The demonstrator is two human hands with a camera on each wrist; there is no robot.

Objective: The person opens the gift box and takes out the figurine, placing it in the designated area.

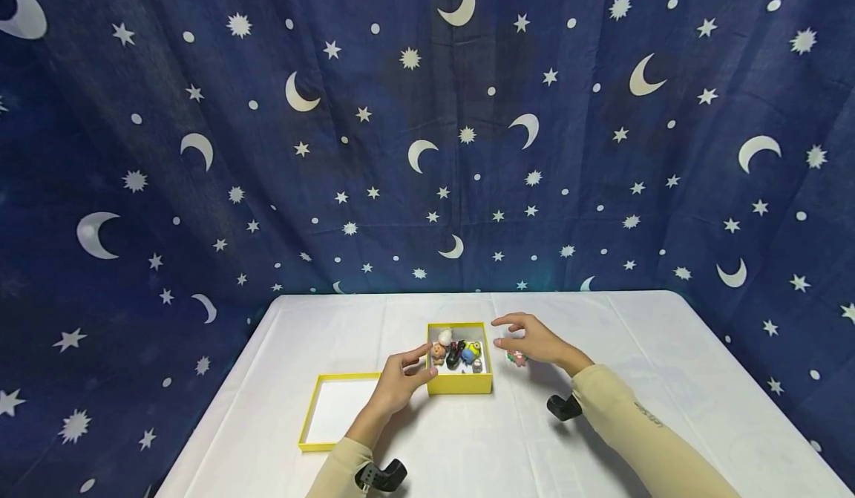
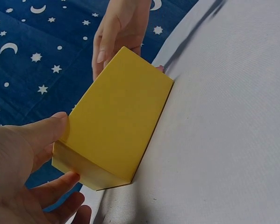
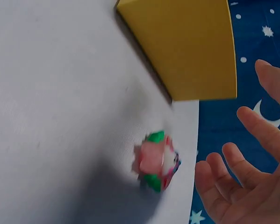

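Observation:
A yellow box [image 1: 459, 384] with several small figures inside, among them a brown one [image 1: 438, 353] and a blue-and-yellow one [image 1: 470, 352], stands on the table. My left hand [image 1: 398, 387] touches its left side, thumb and fingertips at the corner; the left wrist view shows this hand [image 2: 32, 168] against the yellow wall [image 2: 116, 116]. To the right of the box, my right hand [image 1: 534, 341] hovers with fingers spread, holding nothing. A pink and green figure [image 1: 516, 358] lies below it, and in the right wrist view that figure [image 3: 152, 158] is beside the fingers.
A yellow-edged lid [image 1: 342, 409] with a white inside lies left of the box, partly behind my left hand. The white-covered table [image 1: 481, 453] ends at a dark blue curtain [image 1: 374, 156] with moons and stars. Black wrist devices [image 1: 564, 407] sit on both wrists.

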